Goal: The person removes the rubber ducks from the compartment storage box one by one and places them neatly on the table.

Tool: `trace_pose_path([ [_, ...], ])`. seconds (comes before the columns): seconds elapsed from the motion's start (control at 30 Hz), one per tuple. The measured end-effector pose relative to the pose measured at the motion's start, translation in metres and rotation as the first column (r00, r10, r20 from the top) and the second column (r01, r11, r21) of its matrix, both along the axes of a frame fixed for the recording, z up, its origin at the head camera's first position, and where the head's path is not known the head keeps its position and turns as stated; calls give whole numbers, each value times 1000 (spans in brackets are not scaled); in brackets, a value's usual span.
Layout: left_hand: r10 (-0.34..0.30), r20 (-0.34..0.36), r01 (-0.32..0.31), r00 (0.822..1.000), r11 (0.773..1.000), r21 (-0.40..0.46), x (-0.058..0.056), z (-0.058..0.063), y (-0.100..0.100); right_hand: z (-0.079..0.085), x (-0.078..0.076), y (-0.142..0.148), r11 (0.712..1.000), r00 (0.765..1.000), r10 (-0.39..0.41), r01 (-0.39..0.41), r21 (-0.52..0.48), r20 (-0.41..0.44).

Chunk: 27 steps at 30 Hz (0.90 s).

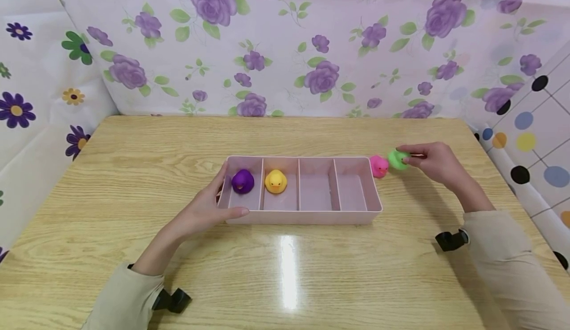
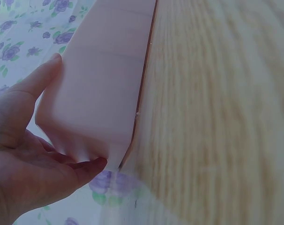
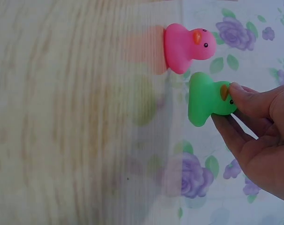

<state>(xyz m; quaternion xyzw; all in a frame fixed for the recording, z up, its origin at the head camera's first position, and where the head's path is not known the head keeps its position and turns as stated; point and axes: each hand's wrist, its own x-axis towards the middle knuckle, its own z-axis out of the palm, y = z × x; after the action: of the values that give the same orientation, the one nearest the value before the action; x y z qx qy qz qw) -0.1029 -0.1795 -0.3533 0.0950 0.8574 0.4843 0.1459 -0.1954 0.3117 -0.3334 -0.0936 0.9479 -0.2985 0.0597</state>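
Pink duck (image 1: 379, 166) stands between tray (image 1: 307, 217) and green duck (image 1: 396, 160).

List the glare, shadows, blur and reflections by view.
Head: a glare streak on the wooden tabletop in front of the pink divided box, a soft shadow beside the right sleeve; left wrist: dim, the tabletop's grain blurred; right wrist: the pink toy duck and green toy duck faintly mirrored in the tabletop.

The left hand (image 2: 29, 176) grips the end of a pale pink box (image 2: 97, 93), thumb on its long side, fingers curled at the end wall. Wood-grained tabletop (image 2: 212, 103) spreads across the box from the hand; purple-flowered cloth (image 2: 11, 50) shows behind the hand.
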Motion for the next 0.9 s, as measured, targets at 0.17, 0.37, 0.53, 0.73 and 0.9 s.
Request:
trace_pose_path([
  [0.17, 4, 3, -4, 1000, 1000, 2, 0, -1, 0, -5, 0, 3, 1000, 999, -10, 10, -10, 38],
  [0.37, 0, 0, -1, 1000, 1000, 9, 0, -1, 0, -8, 0, 5, 1000, 997, 3, -3, -3, 73],
  [0.53, 1, 4, -1, 1000, 1000, 11, -1, -1, 0, -9, 0, 7, 1000, 996, 16, -15, -10, 93],
  [0.73, -6, -3, 6, 1000, 1000, 14, 1, 2, 0, -11, -1, 9, 1000, 992, 13, -9, -28, 123],
  [0.9, -8, -4, 9, 1000, 1000, 22, 2, 3, -1, -11, -1, 8, 999, 990, 22, -18, -34, 141],
])
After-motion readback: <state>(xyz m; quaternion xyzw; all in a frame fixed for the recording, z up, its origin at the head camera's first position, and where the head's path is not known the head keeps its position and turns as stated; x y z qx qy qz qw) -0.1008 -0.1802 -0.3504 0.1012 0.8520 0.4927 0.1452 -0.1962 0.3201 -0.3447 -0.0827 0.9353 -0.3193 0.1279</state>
